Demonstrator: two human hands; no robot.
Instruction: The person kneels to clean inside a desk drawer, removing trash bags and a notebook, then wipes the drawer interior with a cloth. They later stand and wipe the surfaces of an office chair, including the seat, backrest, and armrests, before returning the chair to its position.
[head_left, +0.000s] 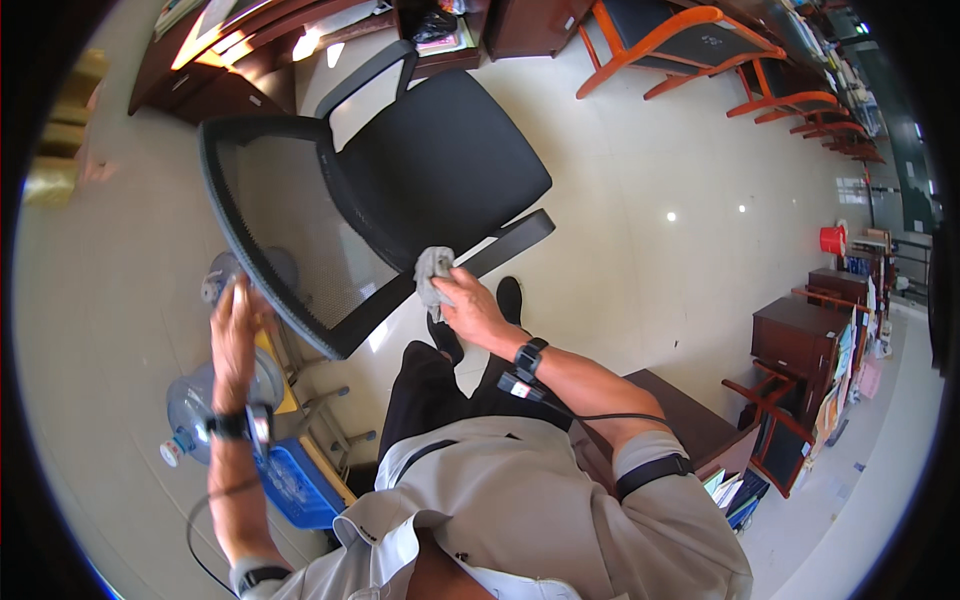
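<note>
A black office chair with a mesh backrest stands before me, its backrest towards my left side. In my right hand is a crumpled grey cloth, held by the lower side of the backrest frame close to the armrest. My left hand is at the outer top edge of the backrest. Its fingers are blurred, and whether they grip the frame cannot be told.
Clear plastic water bottles stand at left, near a blue plastic basket. Wooden desks and a red bucket are at right. Orange-framed chairs line the upper right. A dark cabinet stands beyond the office chair.
</note>
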